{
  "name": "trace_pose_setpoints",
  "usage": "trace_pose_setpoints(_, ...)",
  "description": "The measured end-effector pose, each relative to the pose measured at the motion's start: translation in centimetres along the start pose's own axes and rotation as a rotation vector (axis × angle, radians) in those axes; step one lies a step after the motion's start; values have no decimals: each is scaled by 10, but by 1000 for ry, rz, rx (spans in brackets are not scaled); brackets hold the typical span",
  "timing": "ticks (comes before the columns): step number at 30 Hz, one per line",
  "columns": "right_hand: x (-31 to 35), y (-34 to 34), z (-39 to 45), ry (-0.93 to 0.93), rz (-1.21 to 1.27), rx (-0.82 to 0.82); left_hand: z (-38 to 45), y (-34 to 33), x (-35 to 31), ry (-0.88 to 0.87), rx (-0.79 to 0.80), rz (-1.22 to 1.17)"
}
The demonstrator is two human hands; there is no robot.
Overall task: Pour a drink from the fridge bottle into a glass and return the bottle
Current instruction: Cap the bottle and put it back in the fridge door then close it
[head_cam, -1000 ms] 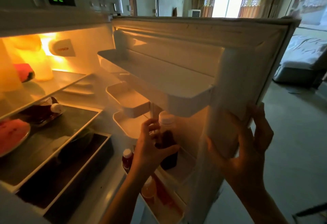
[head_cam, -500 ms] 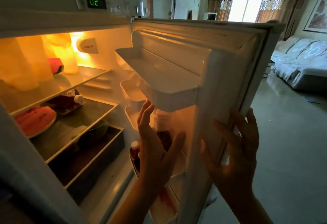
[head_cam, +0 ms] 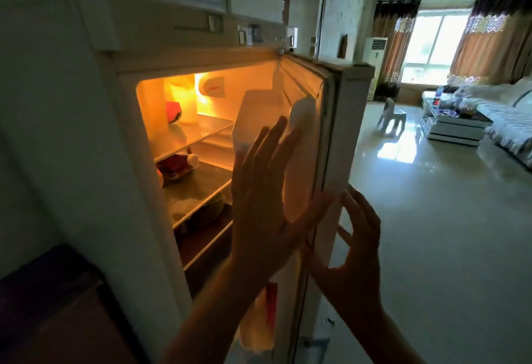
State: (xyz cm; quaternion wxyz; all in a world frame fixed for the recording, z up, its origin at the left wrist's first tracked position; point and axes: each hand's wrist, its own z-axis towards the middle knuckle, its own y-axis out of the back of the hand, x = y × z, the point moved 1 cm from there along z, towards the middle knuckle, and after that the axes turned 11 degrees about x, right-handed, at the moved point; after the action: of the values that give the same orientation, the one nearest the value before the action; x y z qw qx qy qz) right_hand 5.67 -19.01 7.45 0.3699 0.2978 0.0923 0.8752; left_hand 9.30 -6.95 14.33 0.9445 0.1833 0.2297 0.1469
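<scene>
The fridge door (head_cam: 344,122) stands partly open, with the lit fridge interior (head_cam: 201,133) to its left. My left hand (head_cam: 259,199) is flat, fingers apart and empty, in front of the door's inner shelves (head_cam: 256,110). It hides the door shelf where the drink bottle stood. My right hand (head_cam: 357,248) holds the door's outer edge between thumb and fingers. A dark red bottle with a white cap (head_cam: 180,162) lies on a middle shelf inside. No glass is in view.
A watermelon piece (head_cam: 174,111) sits on the top shelf. A dark cabinet (head_cam: 57,306) stands at the lower left beside the fridge. To the right lies open tiled floor, with a small chair (head_cam: 391,116), a low table (head_cam: 454,127) and a sofa (head_cam: 509,122) beyond.
My left hand let go of the bottle in the door shelf and drew back, open. The door has swung toward the fridge with my right hand on its edge.
</scene>
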Motion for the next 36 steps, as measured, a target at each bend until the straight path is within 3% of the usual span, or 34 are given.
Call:
trace_pose_setpoints(7,12,-74,-27,-124,-63,237,4,46,21,62,2,86)
trace_pose_setpoints(15,39,-132,-21,-132,-124,291,-6,85,69,90,-121,698)
trace_pose_setpoints(18,44,-147,-18,-156,-121,311,-7,91,81,150,-99,880)
trace_pose_setpoints(22,48,-158,-14,-121,-110,380,-8,100,97,165,-201,1085)
trace_pose_setpoints(31,50,-175,-8,-55,-17,593,-10,121,125,155,-218,1162)
trace_pose_setpoints(36,46,-163,-4,-58,-30,680,-9,119,116,190,-195,1017)
